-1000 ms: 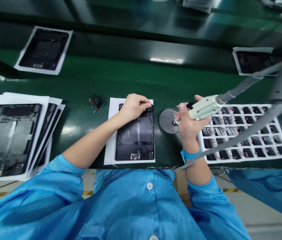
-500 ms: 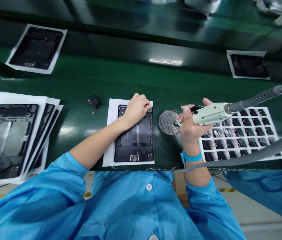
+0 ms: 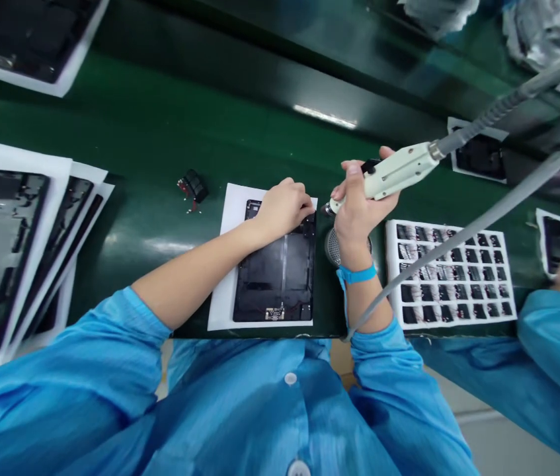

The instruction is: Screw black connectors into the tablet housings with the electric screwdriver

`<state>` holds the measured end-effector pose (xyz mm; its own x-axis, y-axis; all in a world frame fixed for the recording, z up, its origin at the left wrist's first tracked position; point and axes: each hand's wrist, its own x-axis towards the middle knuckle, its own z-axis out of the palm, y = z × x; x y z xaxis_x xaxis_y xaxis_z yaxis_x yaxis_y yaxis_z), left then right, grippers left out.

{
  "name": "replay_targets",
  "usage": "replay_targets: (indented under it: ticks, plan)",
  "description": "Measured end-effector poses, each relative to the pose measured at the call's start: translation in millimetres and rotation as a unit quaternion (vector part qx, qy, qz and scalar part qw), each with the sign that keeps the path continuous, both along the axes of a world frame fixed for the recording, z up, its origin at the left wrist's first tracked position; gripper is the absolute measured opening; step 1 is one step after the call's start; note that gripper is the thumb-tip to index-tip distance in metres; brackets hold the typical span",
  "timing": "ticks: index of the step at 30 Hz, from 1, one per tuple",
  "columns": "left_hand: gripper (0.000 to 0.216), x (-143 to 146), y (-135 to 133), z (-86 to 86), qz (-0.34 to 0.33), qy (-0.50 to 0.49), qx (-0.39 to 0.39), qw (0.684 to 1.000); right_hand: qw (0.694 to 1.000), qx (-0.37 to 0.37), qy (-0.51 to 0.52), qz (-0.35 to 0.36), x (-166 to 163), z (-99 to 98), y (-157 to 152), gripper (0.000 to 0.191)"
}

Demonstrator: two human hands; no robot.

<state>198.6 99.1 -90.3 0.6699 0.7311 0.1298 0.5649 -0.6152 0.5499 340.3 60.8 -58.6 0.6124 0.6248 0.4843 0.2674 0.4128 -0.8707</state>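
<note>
Left hand [image 3: 284,208], grip open, is pinning the tablet shell [image 3: 277,271] steady while right hand [image 3: 356,211] is gripping the screwdriver [image 3: 393,173] tight.

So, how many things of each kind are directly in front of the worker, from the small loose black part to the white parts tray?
small loose black part: 1
dark tablet housing, under the left hand: 1
round mesh dish: 1
powered screwdriver, in the right hand: 1
white parts tray: 1
Total: 5
</note>
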Motion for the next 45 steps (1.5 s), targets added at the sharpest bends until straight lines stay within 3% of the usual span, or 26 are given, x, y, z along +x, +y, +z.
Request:
replay_targets:
  ticks: [6, 19, 29, 36, 41, 45]
  plan:
    - [0.019, 1.2, -0.5, 0.4, -0.005, -0.005, -0.011, 1.0, 0.999, -0.035, 0.014, 0.016, 2.5, -19.8, 2.2, 0.07]
    - [0.019, 2.6, -0.3, -3.7, -0.006, -0.019, -0.02, 1.0, 0.999, -0.028, -0.035, 0.014, -2.4, -19.4, 0.7, 0.065]
    - [0.017, 2.4, -1.0, 2.9, 0.002, -0.017, -0.041, 0.999, 0.999, -0.002, -0.036, 0.016, -7.0, -8.9, -6.4, 0.068]
    - [0.02, 3.2, -1.0, -0.4, 0.0, -0.016, -0.024, 1.0, 0.999, -0.032, -0.035, 0.004, -3.5, -16.7, -1.5, 0.066]
    - [0.021, 2.3, -0.8, 0.2, -0.005, -0.009, -0.017, 1.0, 1.0, -0.01, -0.029, 0.008, -9.0, -25.0, 2.8, 0.067]
    - [0.02, 1.1, -0.2, -0.2, -0.008, -0.011, -0.014, 1.0, 1.0, -0.01, -0.024, 0.0, -9.7, -13.5, -1.5, 0.069]
